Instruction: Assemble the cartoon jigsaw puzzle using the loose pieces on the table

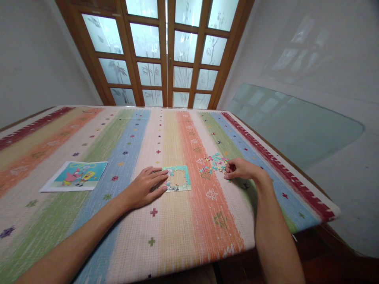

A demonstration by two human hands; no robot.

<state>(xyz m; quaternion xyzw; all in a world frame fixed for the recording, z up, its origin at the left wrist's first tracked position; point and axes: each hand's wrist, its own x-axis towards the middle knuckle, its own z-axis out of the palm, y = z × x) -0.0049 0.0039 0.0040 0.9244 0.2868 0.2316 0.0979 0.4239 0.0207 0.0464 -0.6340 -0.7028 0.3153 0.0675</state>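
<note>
I have the left hand point(146, 187) laid flat and palm down, its fingers stretched out and slightly parted, their tips resting over the left edge of a small rectangular jigsaw puzzle with a bare tan middle point(179, 178); it presses on the puzzle without grasping it. Off to the right, apart from the puzzle, I have the right hand point(241, 169) with thumb and fingers curled nearly together at the near-right edge of a loose scatter of tiny turquoise, pink and yellow jigsaw pieces point(217, 161); I cannot tell whether a piece sits in that pinch. The puzzle lies flat on a tablecloth striped in pastel colours point(171, 138), its border joined in turquoise along the top and right and paler green below, with jagged inner edges around the tan gap. My fingers hide part of its left side. The scattered pieces overlap in places, too small for me to make out their printing.
</note>
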